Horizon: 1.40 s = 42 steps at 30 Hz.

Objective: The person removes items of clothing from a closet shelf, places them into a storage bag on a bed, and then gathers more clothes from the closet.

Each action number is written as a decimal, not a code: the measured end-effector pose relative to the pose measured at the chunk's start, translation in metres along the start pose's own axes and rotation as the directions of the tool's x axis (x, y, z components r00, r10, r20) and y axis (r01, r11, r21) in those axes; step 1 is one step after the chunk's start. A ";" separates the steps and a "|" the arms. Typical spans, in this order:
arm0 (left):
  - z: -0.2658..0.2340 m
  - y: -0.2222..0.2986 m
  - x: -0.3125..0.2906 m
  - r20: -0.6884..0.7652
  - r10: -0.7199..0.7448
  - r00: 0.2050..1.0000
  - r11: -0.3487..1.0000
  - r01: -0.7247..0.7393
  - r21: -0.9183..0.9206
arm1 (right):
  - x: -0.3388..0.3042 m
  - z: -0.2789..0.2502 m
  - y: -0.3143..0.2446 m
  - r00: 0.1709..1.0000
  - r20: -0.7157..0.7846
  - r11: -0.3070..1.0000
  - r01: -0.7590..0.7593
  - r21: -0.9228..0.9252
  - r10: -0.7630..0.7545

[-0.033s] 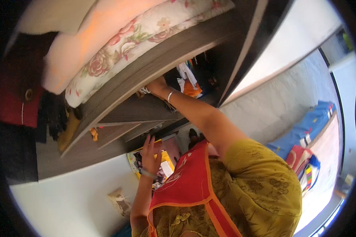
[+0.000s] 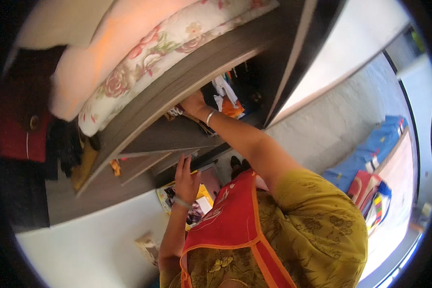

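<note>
My right hand (image 2: 195,104) reaches into a compartment of a dark wooden cupboard (image 2: 168,137), below a thick shelf edge. The shelf hides its fingers, so what they hold cannot be made out. Beside it lies a small white bundle (image 2: 174,112). White cloth (image 2: 224,89) and an orange piece (image 2: 233,109) are deeper in the same compartment. Lower down, my left hand (image 2: 187,181) is raised with its fingers stretched out, holding nothing. It hovers over a yellow-edged box (image 2: 205,194) with cloth items inside, near the cupboard's lower front.
Folded floral bedding (image 2: 144,65) and a peach blanket (image 2: 81,79) rest on the shelf above. Dark red cloth (image 2: 21,129) is at far left. A pale wall (image 2: 101,240) stands below left. A blue bag (image 2: 355,161) and a red bag (image 2: 362,187) lie at right.
My left hand has risen slightly toward the cupboard, fingers still stretched. My right hand stays in the compartment. The view has shifted a little.
</note>
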<state>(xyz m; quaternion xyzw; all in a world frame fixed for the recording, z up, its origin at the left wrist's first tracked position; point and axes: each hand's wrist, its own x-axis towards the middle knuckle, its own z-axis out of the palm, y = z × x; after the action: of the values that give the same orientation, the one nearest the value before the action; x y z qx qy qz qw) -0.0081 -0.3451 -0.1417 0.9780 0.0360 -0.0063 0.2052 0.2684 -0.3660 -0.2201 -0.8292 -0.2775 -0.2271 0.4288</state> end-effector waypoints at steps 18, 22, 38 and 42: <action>0.028 -0.027 0.345 -0.112 0.115 0.987 0.936 -0.146 -0.320 | -0.009 -0.061 0.020 0.834 0.163 0.786 -0.551 0.280 0.526; 0.035 -0.038 0.363 -0.144 0.100 0.985 0.937 -0.141 -0.320 | -0.038 -0.077 -0.006 0.840 0.376 0.813 -0.507 0.286 0.392; 0.019 -0.063 0.365 -0.167 0.094 0.982 0.929 -0.146 -0.340 | -0.155 -0.084 0.016 0.568 0.707 0.814 -0.581 -0.020 0.422; 0.014 -0.069 0.360 -0.166 0.092 0.982 0.930 -0.144 -0.339 | -0.143 -0.083 0.027 0.683 0.572 0.813 -0.581 0.049 0.453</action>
<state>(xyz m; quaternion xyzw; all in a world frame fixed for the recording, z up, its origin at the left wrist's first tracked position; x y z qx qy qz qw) 0.3457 -0.2629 -0.1921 0.9242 -0.0073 0.0847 0.3724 0.1687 -0.4858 -0.2798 -0.8480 -0.1625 0.1779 0.4721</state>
